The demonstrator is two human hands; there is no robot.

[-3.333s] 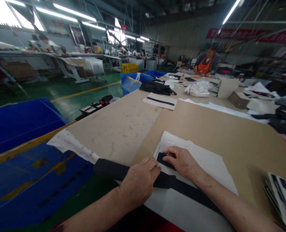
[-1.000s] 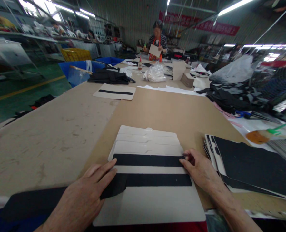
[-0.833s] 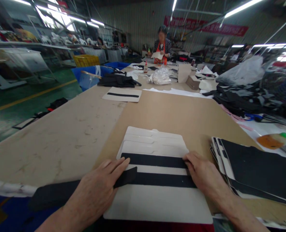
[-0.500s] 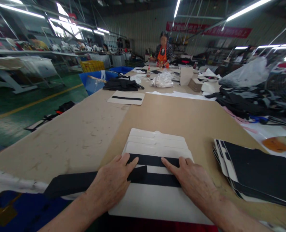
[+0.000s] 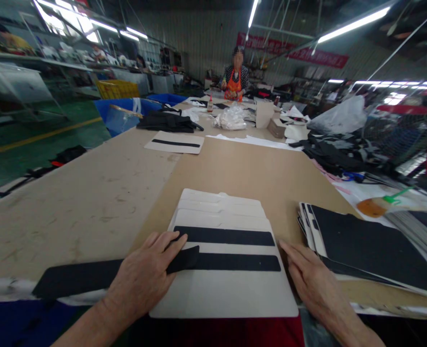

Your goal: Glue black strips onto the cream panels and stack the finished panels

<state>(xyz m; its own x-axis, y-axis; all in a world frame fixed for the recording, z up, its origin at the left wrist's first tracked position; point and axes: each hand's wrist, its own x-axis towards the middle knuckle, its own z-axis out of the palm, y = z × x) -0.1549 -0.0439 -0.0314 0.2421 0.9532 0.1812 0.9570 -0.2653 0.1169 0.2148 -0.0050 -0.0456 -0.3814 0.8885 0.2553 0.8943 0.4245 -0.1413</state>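
In front of me lies a stack of off-white boards [image 5: 224, 294], the ones behind stepped out toward the far side. An upper black strip [image 5: 231, 236] and a lower black strip [image 5: 242, 262] run across the top board. My left hand [image 5: 144, 265] is closed over a loose black strip [image 5: 79, 278] that sticks out on both sides. Its right end overlaps the lower strip, while my fingertips touch the upper strip's left end. The grip under the palm is hidden. My right hand [image 5: 309, 270] is open, fingers extended, beside the boards' right edge.
At right sits a pile of black-faced boards [image 5: 375, 246]. Farther off are a single striped board [image 5: 175, 142], black fabric [image 5: 168, 120], clear plastic bags [image 5: 231, 118] and dark scraps [image 5: 332, 154]. A person in an orange apron [image 5: 234, 86] stands at the table's far end.
My right hand has left the upper strip and moved to the boards' right edge. My left hand stays on the strips at the left. The camera view has turned slightly right.
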